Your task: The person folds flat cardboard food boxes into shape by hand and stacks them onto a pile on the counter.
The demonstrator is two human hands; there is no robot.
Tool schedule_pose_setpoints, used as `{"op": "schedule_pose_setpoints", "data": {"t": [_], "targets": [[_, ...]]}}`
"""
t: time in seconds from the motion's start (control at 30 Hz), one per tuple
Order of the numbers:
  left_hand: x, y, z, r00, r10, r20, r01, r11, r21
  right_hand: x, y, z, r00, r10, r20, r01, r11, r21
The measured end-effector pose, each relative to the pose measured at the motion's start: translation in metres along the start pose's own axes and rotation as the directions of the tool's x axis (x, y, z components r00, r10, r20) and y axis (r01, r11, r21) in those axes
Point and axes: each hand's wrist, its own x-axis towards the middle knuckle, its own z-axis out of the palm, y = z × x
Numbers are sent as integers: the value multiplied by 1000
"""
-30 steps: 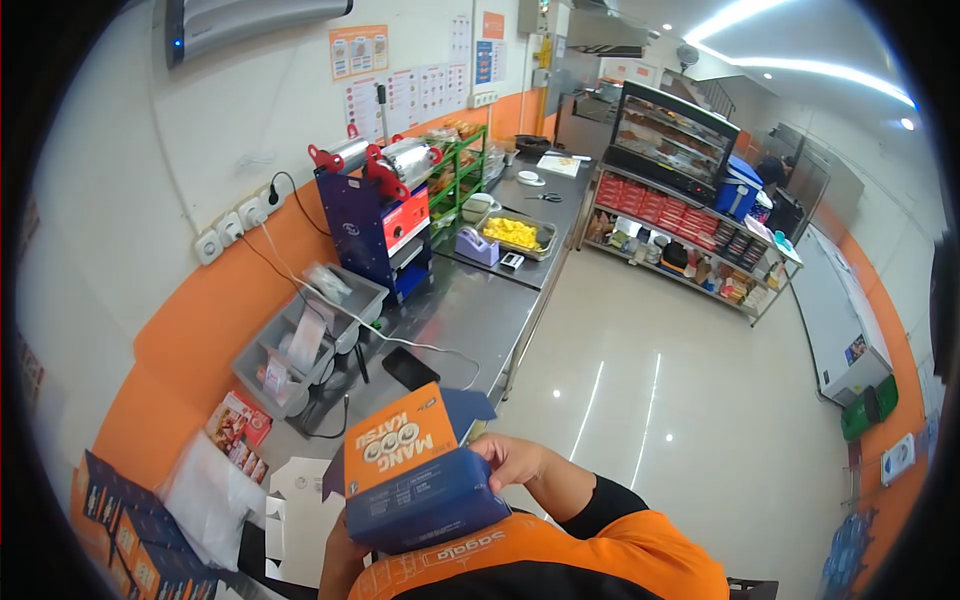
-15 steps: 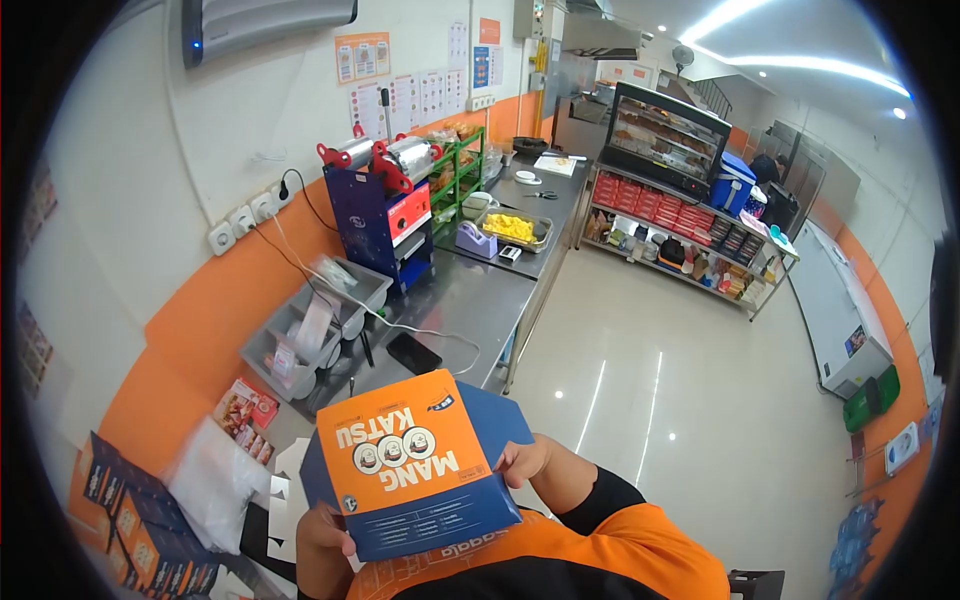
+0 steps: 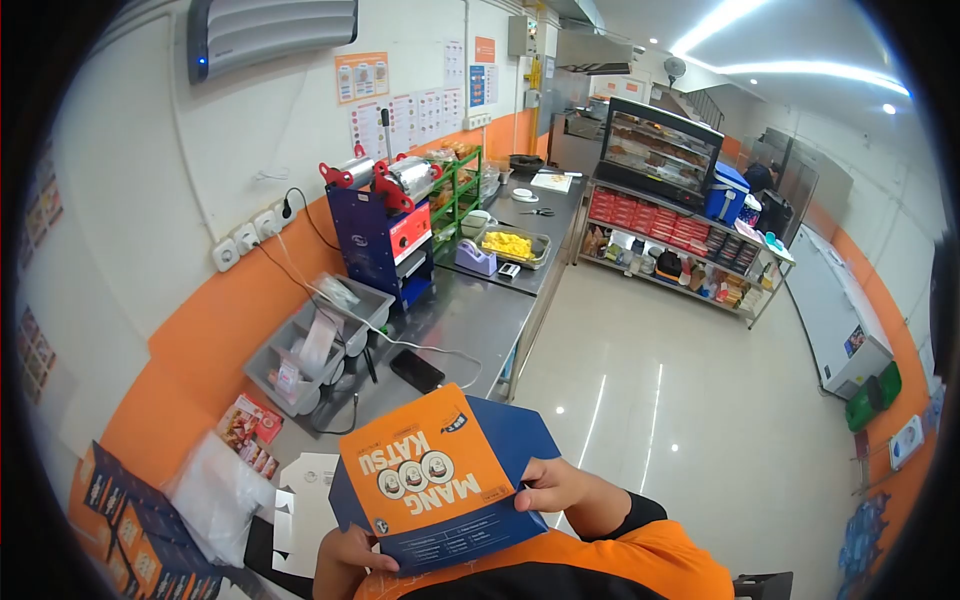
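An orange and blue cardboard box [image 3: 425, 465], printed "MANG KATSU", is held in front of my chest, its print upside down to me. Blue side flaps stick out at its left and right. My left hand [image 3: 357, 552] grips the lower left corner, thumb on the printed face. At the lower right edge, my right hand [image 3: 550, 487] pinches the cardboard between thumb and fingers. The fingers behind the box are hidden. Just beyond the box a black phone [image 3: 416, 370] lies on the steel counter [image 3: 455, 300].
Left of me are a white cardboard sheet [image 3: 305, 510], a plastic bag [image 3: 222, 490] and stacked dark printed boxes [image 3: 140, 530]. Grey bins [image 3: 300, 370] and a blue machine with rollers [image 3: 385, 240] stand along the wall. A person [image 3: 762, 176] is at the far back.
The box has shifted right and slightly down, together with both hands, and is tilted a little more. More of the white sheet shows at the left.
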Motion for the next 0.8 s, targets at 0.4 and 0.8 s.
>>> {"op": "schedule_pose_setpoints", "data": {"t": [0.4, 0.8], "targets": [[13, 17, 32, 857, 218, -467, -281, 957, -68, -1, 34, 10, 785, 492, -376, -379, 862, 336], [52, 56, 25, 935, 195, -296, 63, 730, 680, 25, 83, -41, 854, 240, -462, -475, 723, -502]]}}
